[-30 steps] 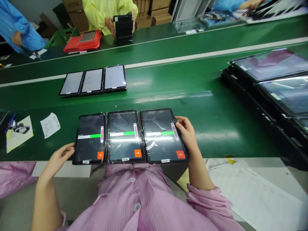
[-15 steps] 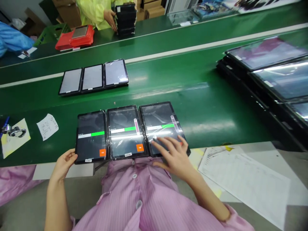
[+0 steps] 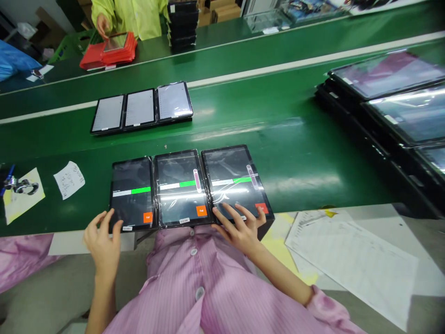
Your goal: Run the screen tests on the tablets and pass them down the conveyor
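Three tablets lie side by side near the front edge of the green work surface: a left tablet (image 3: pixel 132 206), a middle tablet (image 3: pixel 178 202) and a right tablet (image 3: pixel 225 164). Their dark screens show a green bar, with an orange or red box at lower right. My left hand (image 3: pixel 103 239) is open at the left tablet's lower left corner, its fingertips touching or nearly touching the edge. Over the lower part of the right tablet, my right hand (image 3: pixel 243 232) is open with fingers spread, partly covering the screen; whether every fingertip touches it I cannot tell.
Farther back lie three tablets with pale screens (image 3: pixel 139 107). Stacked tablets (image 3: pixel 399 111) fill the right side. A handwritten note (image 3: pixel 69 180) lies left; paper sheets (image 3: pixel 354 260) lie at front right. Opposite, a person in yellow (image 3: pixel 139 18) reaches to red sleeves (image 3: pixel 120 51).
My left hand has moved right and its fingers have spread at the corner. My right hand has moved lower on the right tablet. The person opposite has moved a hand from the black stack.
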The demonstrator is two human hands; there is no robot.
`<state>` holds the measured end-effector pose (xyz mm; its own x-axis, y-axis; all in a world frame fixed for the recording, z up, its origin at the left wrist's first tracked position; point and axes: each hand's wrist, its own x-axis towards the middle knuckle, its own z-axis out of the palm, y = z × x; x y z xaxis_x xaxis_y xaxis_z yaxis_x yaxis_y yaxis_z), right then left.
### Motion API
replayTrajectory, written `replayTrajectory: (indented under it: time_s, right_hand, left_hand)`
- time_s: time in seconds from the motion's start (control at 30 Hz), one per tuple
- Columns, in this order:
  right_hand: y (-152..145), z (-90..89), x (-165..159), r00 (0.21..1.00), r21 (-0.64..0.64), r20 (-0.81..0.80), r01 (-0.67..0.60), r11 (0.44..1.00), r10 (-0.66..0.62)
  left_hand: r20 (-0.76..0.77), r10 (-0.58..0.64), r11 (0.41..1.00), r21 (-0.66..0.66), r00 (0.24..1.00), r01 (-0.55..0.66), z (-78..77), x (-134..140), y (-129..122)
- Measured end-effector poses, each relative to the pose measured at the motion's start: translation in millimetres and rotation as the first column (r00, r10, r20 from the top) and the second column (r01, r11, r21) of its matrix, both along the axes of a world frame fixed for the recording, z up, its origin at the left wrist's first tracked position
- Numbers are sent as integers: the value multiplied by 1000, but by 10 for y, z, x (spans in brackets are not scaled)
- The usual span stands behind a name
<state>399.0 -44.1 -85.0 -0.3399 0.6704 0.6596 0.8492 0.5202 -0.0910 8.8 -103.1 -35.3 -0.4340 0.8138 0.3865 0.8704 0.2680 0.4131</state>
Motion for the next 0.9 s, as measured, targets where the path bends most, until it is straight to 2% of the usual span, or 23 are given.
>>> replayTrajectory:
  time_s: [0.07, 0.13, 0.2, 0.27, 0.4, 0.53, 0.77, 0.9]
  right_hand:
    - [11, -3, 4, 1000, 8, -2, -8, 1000, 8]
    - [23, 1, 8, 1000, 17, 0, -9, 1000, 9]
    - [32, 13, 12, 1000, 18, 2, -7, 1000, 7]
    - [33, 24, 21, 1000, 12, -2, -6, 1000, 6]
    - [-8, 24, 71, 996, 22, -80, -26, 999, 27]
    - [-44, 19, 146, 989, 48, -144, -13, 999, 20]
    - [77, 55, 235, 981, 53, -188, 64, 997, -53]
    - [88, 53, 319, 980, 66, -192, 71, 995, -57]
  left_hand:
    - [-245, -156, 986, 23, 957, 166, 8, 322, -26]
    - [-372, -308, 946, -23, 876, 322, -18, 588, -21]
    - [-442, -376, 918, -60, 815, 391, -66, 753, 6]
    - [-462, -376, 917, -59, 803, 395, -117, 823, 37]
    - [-410, -335, 933, -17, 849, 360, -197, 838, 51]
    - [-412, -296, 943, 17, 862, 332, -276, 848, 13]
    - [-456, -279, 940, 50, 845, 338, -403, 866, -35]
    - [-566, -187, 944, 123, 803, 307, -475, 705, -134]
